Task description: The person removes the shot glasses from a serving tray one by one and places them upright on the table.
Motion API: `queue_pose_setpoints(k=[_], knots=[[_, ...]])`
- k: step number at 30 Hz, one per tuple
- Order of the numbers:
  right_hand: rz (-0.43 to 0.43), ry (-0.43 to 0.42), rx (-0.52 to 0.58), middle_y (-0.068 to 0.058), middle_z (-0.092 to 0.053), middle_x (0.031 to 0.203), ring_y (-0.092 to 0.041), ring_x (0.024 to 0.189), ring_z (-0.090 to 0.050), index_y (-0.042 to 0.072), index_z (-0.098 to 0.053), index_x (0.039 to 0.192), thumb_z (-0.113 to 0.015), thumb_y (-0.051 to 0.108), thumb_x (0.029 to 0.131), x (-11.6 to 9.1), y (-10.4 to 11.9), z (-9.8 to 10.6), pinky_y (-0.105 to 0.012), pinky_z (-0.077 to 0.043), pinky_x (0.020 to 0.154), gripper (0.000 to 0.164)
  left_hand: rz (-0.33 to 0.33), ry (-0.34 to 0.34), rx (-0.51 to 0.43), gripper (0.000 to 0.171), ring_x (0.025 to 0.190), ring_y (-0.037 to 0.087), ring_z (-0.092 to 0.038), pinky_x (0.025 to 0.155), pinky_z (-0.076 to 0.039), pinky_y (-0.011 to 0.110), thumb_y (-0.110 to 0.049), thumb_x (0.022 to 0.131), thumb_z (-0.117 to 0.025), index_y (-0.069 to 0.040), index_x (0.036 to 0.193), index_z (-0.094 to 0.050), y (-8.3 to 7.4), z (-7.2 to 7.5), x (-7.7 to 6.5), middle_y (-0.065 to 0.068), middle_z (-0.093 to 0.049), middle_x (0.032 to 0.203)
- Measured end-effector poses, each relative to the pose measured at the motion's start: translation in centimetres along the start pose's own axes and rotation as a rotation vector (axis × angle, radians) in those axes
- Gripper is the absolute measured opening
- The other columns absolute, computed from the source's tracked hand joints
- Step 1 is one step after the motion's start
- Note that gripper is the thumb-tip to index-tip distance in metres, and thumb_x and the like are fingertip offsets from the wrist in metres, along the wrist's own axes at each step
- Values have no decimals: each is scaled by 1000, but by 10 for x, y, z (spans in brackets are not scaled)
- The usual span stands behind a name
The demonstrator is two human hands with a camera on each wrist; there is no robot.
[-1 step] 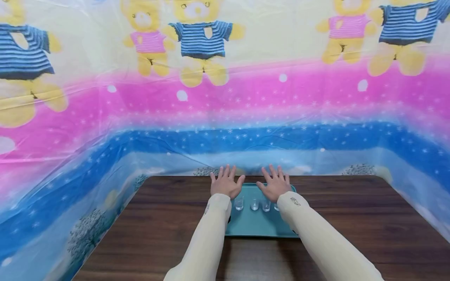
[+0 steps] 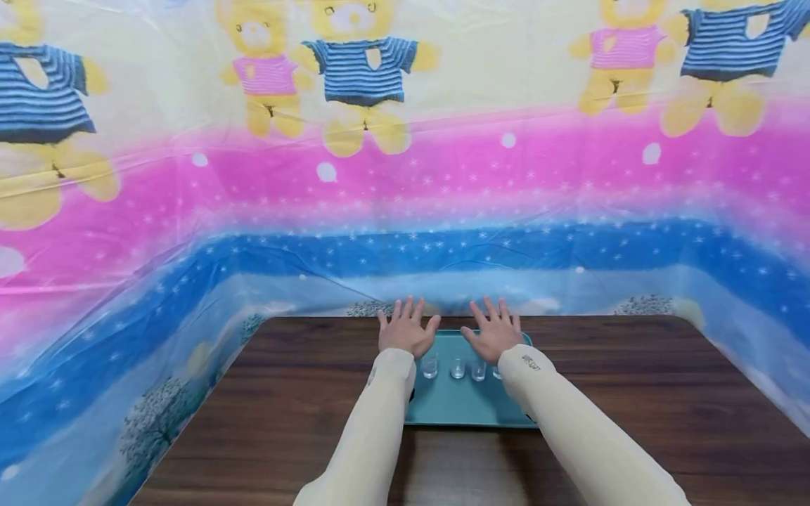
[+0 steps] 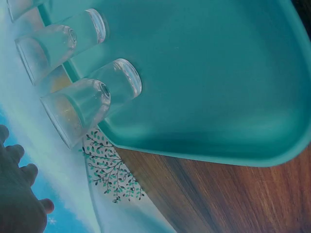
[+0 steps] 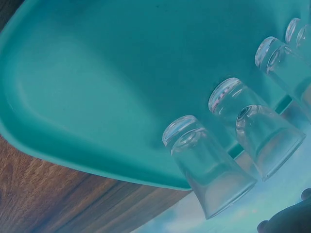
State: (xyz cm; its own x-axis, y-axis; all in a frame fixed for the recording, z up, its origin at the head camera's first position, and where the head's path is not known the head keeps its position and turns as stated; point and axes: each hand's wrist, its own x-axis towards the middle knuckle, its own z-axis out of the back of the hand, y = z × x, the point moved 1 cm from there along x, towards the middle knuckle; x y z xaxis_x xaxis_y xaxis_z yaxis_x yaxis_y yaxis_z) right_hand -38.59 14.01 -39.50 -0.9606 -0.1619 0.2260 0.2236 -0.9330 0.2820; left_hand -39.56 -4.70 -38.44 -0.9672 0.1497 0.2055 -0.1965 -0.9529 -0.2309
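Observation:
A green tray (image 2: 468, 407) lies on the brown table, with several small clear glasses standing in a row on it. My left hand (image 2: 408, 332) is held out flat above the tray's left side, fingers spread, near the leftmost glass (image 2: 430, 367). Over the tray's right side my right hand (image 2: 496, 334) is stretched out the same way, and its sleeve partly hides the rightmost glass (image 2: 496, 372). Between them stand two more glasses, one (image 2: 458, 368) beside the other (image 2: 478, 370). Neither hand holds anything. The left wrist view shows fingertips (image 3: 30, 174) apart from the nearest glass (image 3: 92, 99).
The wooden table (image 2: 304, 407) extends to both sides of the tray. A curtain (image 2: 405, 246) printed with teddy bears, in pink and blue bands, hangs behind the table and around its sides.

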Motion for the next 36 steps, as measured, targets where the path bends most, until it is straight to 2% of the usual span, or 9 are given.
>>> queue_pose_setpoints(k=[12, 22, 25, 28, 32, 36], knots=[[15, 7, -25, -15, -11, 156, -39, 141, -1, 16, -23, 152, -40, 47, 99, 2, -14, -3, -59, -3, 107, 64, -13, 15, -1, 64, 142, 27, -7, 109, -2, 54, -57, 98, -22, -23, 152, -17, -3, 2, 0, 4, -12, 156], [31, -14, 20, -19, -15, 154, -42, 139, -4, 11, -26, 150, -39, 43, 100, -6, -34, 8, -60, -4, 107, 61, -12, 47, -27, 64, 142, 28, -7, 109, 0, 54, -58, 98, -21, -23, 152, -17, 2, 5, 2, 5, -14, 156], [39, -35, 58, -23, -16, 152, -43, 138, -9, 5, -26, 149, -36, 35, 102, -9, -48, 11, -59, -9, 107, 56, -52, 77, -65, 63, 142, 29, -8, 110, -3, 52, -56, 99, -20, -21, 152, -20, 5, 7, 2, 5, -22, 154], [28, -54, 122, -27, -19, 149, -44, 136, -16, -1, -27, 147, -33, 23, 104, -13, -65, 14, -58, -17, 106, 50, -122, 110, -131, 59, 140, 30, -16, 110, -8, 50, -52, 101, -23, -19, 150, -29, 9, 13, 0, 5, -34, 149], [12, -58, 202, -30, -29, 141, -46, 128, -31, -6, -32, 143, -33, 12, 103, -21, -86, 17, -58, -29, 100, 44, -216, 138, -198, 54, 134, 29, -29, 109, -16, 49, -47, 101, -33, -15, 144, -40, 19, 23, -5, 7, -44, 142], [23, 2, 241, -30, -41, 129, -43, 116, -45, -9, -38, 137, -35, 6, 101, -37, -103, 13, -56, -39, 90, 40, -267, 181, -274, 48, 116, 27, -49, 96, -38, 46, -37, 99, -48, -10, 138, -46, 35, 29, -12, 12, -54, 125]])
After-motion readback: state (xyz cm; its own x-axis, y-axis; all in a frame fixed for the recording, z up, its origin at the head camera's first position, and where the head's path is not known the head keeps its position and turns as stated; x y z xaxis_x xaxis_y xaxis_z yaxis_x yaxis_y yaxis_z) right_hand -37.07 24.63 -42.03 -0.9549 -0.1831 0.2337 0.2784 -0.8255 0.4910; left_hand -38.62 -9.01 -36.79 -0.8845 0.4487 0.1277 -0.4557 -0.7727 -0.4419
